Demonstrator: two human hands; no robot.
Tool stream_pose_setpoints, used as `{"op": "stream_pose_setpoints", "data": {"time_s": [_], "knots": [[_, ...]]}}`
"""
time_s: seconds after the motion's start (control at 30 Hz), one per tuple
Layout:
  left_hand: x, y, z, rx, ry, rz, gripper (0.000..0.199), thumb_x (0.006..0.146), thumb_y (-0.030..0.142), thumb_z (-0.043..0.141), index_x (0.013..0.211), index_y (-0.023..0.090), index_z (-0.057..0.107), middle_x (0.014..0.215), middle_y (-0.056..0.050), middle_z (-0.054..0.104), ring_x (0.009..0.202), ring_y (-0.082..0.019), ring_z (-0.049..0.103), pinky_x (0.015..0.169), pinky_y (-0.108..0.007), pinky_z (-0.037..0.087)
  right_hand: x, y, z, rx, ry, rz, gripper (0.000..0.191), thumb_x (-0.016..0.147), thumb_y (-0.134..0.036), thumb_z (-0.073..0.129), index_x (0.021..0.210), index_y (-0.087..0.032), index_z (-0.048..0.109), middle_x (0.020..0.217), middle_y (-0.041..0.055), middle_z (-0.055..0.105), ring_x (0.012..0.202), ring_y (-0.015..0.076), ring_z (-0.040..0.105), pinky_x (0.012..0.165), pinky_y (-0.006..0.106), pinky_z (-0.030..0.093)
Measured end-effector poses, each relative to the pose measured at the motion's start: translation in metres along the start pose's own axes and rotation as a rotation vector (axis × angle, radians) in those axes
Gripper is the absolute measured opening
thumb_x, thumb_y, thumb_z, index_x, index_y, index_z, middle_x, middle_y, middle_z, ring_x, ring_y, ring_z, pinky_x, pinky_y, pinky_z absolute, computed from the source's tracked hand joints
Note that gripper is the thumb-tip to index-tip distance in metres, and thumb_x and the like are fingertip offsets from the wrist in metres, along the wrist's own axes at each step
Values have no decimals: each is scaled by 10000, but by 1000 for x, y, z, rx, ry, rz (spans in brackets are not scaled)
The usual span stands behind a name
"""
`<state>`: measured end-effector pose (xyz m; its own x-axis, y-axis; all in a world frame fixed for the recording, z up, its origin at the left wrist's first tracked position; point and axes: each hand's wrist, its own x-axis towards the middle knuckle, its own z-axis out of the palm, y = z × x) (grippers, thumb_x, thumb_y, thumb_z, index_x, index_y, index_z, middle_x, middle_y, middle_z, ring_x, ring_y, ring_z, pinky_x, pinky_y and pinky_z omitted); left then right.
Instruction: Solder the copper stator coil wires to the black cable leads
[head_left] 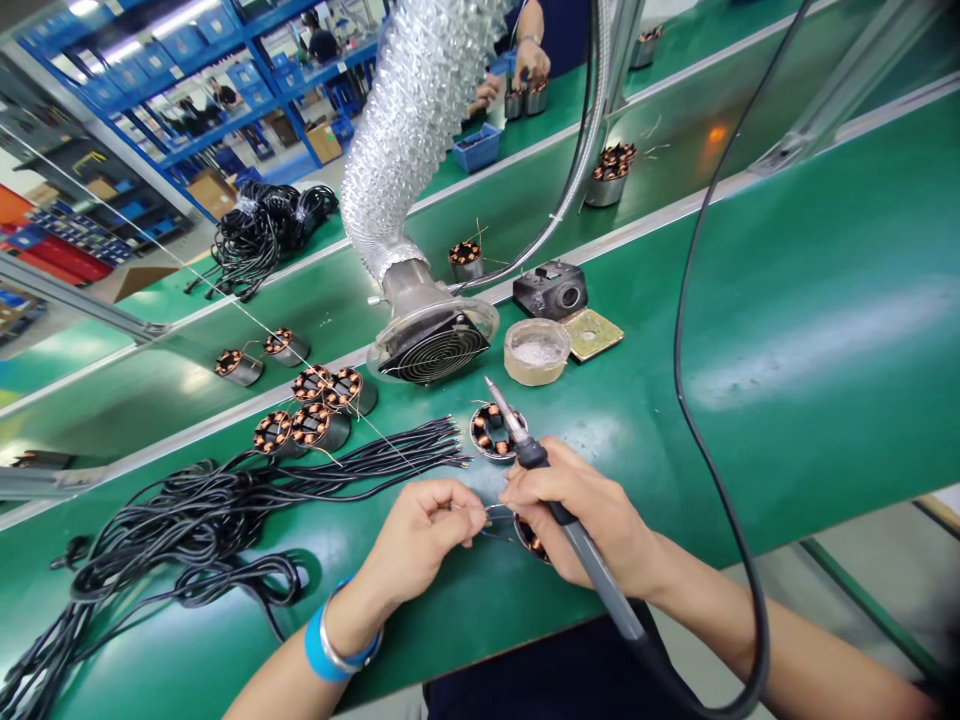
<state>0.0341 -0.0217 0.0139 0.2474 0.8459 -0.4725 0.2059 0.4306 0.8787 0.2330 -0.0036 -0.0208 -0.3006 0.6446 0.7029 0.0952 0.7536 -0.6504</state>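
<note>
My right hand (592, 510) is closed round a soldering iron (600, 580), whose tip points up and away over the table. The thumb and forefinger of that hand also meet at a thin wire (501, 508). Opposite, my left hand (427, 535) pinches the wire's other side, fingertips together. Beneath my right hand a motor stator with copper coils (531, 540) is mostly hidden. Just beyond the hands another stator (480, 428) lies on the green table, partly behind the iron. Black cables (390, 455) with stripped ends lie left of it.
A fume extractor hood (435, 350) hangs from a silver duct (412, 130). Beside it are a round tub (536, 355), an iron stand (551, 290) and a sponge (592, 333). Several stators (319, 428) stand left. The iron's cord (679, 350) loops right. A co-worker's hand (531, 62) works beyond.
</note>
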Motion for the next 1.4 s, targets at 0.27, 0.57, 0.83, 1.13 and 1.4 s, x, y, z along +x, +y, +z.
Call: {"op": "stream_pose_setpoints", "data": {"time_s": [0.27,0.57,0.83,1.13,1.4], "knots": [[1,4,7,88,-9,22,416,812,523,648,768,118,734,518,53,382,487,-65,270,472,-217,196,2,1,0,-1,-16,-39,298,825,50,520,1014,-178,542,788,30,620,714,157,545,726,344,526],[-2,-6,-5,15,-52,-7,420,867,556,545,822,143,611,516,51,477,365,-61,367,375,-186,242,-5,-1,-7,-36,9,25,296,823,-1,589,1054,-182,551,948,85,696,895,208,648,784,362,562],[-5,5,-29,61,246,282,176,867,268,584,819,217,422,646,67,554,600,-124,641,606,-230,503,-51,-4,-13,-34,30,283,395,815,-105,627,1167,-209,480,1093,127,702,1184,308,633,931,420,577],[39,31,-35,299,166,185,352,911,430,516,1062,185,718,392,81,385,323,-106,356,363,-217,262,-4,27,-28,-235,-43,103,394,795,-237,745,1104,-215,500,1220,167,666,1148,315,654,938,450,580],[55,29,-38,216,259,257,360,887,435,520,1019,152,699,427,105,303,367,-80,249,431,-216,202,9,64,-5,-250,-95,13,439,790,-267,731,1132,-196,465,1187,176,656,1215,304,609,942,482,569]]}}
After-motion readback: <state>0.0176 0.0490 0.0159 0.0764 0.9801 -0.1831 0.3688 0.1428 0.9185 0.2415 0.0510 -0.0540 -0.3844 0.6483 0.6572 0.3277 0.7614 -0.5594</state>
